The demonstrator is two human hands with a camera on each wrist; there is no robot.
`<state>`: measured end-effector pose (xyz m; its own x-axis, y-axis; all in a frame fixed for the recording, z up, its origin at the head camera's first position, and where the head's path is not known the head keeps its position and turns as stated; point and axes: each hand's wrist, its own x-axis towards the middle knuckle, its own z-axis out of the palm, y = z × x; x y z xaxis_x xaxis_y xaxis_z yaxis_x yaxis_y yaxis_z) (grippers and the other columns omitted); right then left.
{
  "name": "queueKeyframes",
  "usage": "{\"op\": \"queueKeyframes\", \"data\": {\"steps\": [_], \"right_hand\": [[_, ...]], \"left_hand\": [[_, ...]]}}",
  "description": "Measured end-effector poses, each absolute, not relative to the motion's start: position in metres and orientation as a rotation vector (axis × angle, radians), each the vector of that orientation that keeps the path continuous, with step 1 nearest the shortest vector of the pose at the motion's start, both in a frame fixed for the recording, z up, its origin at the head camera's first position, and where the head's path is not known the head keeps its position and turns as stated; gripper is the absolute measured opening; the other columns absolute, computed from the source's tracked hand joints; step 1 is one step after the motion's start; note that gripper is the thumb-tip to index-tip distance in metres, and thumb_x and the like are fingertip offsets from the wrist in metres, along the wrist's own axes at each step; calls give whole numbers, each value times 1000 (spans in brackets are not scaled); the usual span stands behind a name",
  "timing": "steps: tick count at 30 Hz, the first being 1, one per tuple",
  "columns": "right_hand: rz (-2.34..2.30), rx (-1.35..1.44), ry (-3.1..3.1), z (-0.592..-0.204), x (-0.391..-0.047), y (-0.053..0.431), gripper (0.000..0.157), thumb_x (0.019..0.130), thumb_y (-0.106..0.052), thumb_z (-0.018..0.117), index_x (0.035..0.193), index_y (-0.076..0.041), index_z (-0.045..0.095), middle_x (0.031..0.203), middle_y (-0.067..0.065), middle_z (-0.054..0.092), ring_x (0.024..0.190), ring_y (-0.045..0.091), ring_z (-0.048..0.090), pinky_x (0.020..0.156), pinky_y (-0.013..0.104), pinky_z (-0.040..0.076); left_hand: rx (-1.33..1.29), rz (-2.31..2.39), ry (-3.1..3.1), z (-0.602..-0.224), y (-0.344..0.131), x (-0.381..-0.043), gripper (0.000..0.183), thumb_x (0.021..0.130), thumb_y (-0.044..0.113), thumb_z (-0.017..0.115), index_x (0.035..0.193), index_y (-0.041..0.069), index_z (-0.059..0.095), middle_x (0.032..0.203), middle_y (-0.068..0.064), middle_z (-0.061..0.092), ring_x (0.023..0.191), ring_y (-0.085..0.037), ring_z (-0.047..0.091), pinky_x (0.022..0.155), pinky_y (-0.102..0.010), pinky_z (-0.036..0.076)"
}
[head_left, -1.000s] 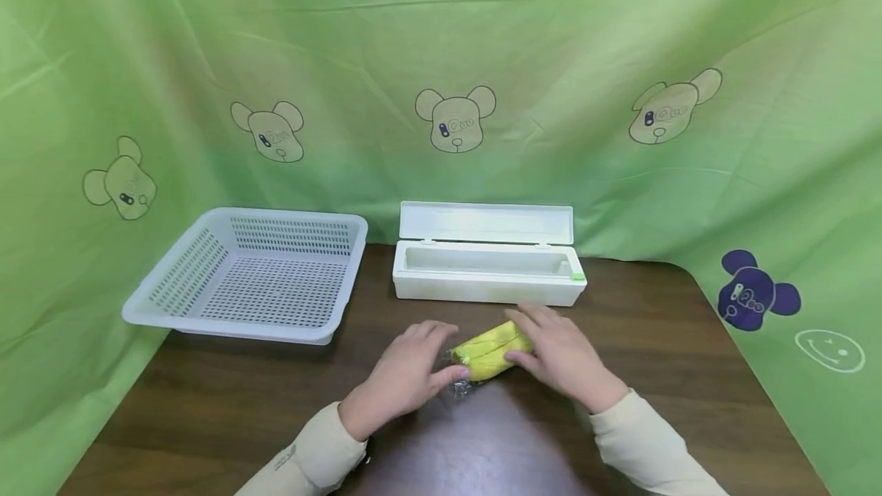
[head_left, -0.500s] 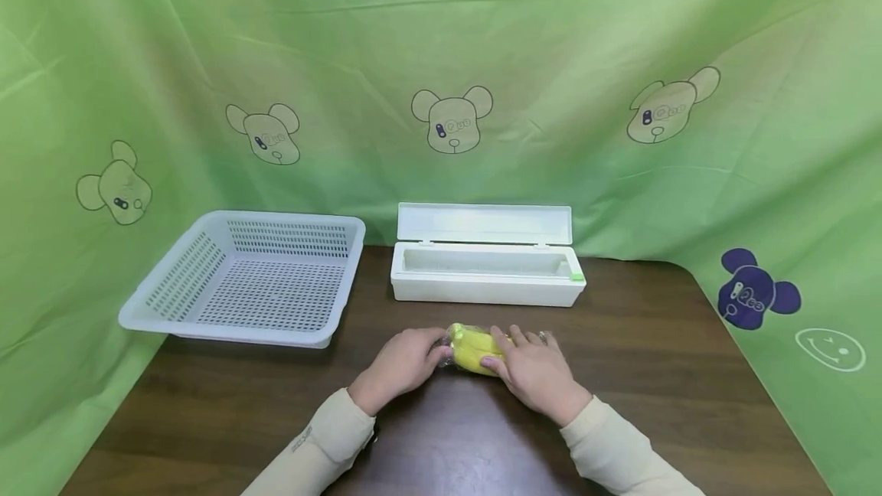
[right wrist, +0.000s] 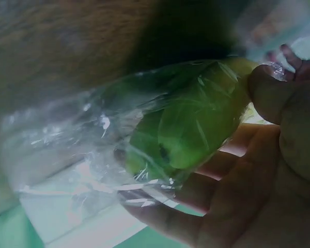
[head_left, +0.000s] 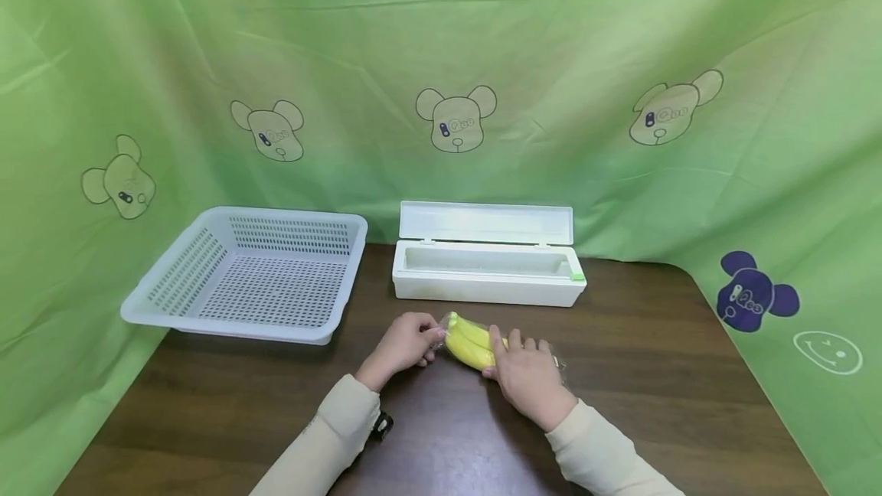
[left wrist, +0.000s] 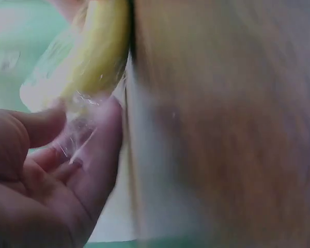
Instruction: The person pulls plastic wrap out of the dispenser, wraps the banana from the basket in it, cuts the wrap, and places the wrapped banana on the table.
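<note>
A pair of yellow bananas lies in front of me, wrapped in clear plastic film. At the stem end, my left hand pinches the gathered film between thumb and fingers, as the left wrist view shows close up. My right hand holds the bananas from the other side, thumb on the near side and fingers across the far side. Loose film sticks out past the banana tips in the right wrist view. The right hand covers those tips in the head view.
Behind the bananas stands a long white film dispenser box, its lid raised. A white perforated basket sits at the left of the brown wooden table. Green printed cloth hangs round the back and sides.
My left hand has gone from lying beside the bananas to pinching the film at their stem end. My right hand has shifted left and nearer, and the bananas have turned.
</note>
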<state>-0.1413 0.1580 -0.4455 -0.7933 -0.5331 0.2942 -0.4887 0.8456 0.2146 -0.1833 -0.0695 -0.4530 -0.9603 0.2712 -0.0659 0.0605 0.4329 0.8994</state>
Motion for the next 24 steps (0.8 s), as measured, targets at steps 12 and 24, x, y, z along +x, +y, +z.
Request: {"op": "queueKeyframes", "data": {"steps": [12, 24], "right_hand": [[-56, 793, -2873, -443, -141, 165, 67, 88, -43, 74, 135, 0, 55, 113, 26, 66, 92, 42, 67, 75, 54, 53], [-26, 768, -2923, -440, -141, 163, 66, 90, -43, 71, 138, 0, 53, 116, 28, 65, 95, 46, 66, 82, 60, 52]], "left_hand": [[-27, 2043, 1691, -480, -80, -198, 25, 98, -7, 57, 121, -14, 63, 83, -7, 66, 70, -12, 64, 70, -30, 60], [251, 1526, 2803, -449, -47, -183, 20, 89, -6, 61, 96, 3, 77, 83, -1, 71, 76, -13, 62, 70, -28, 53]]}}
